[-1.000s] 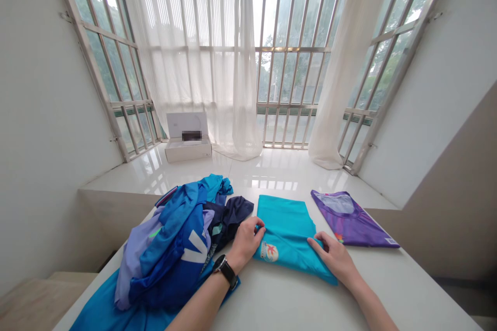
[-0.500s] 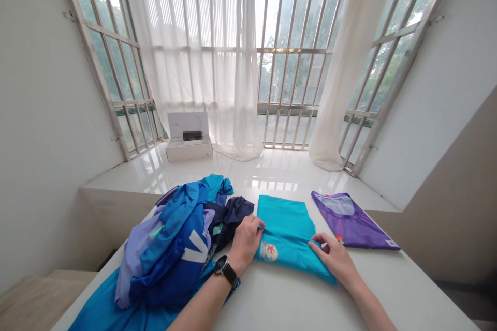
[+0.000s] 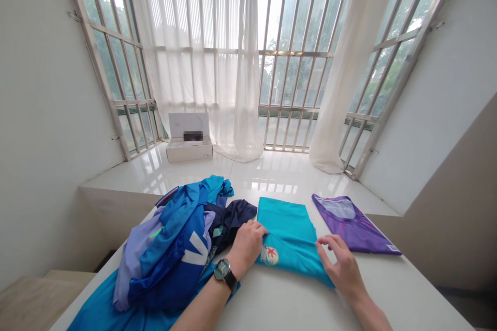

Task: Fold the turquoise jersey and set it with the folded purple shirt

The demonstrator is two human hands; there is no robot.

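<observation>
A folded teal shirt with a small star logo lies on the white table in front of me. My left hand, with a black wristwatch, pinches the shirt's left edge. My right hand rests on the shirt's right edge, its fingers curled over the fabric; whether they pinch it I cannot make out.
A heap of blue, lilac and navy clothes covers the table's left side. A folded purple shirt lies at the right. Beyond the table is a glossy white window ledge with an open white box and sheer curtains.
Both hands have slid slightly along the teal shirt's edges, and the right hand's fingers have lifted a little. The view has shifted slightly.
</observation>
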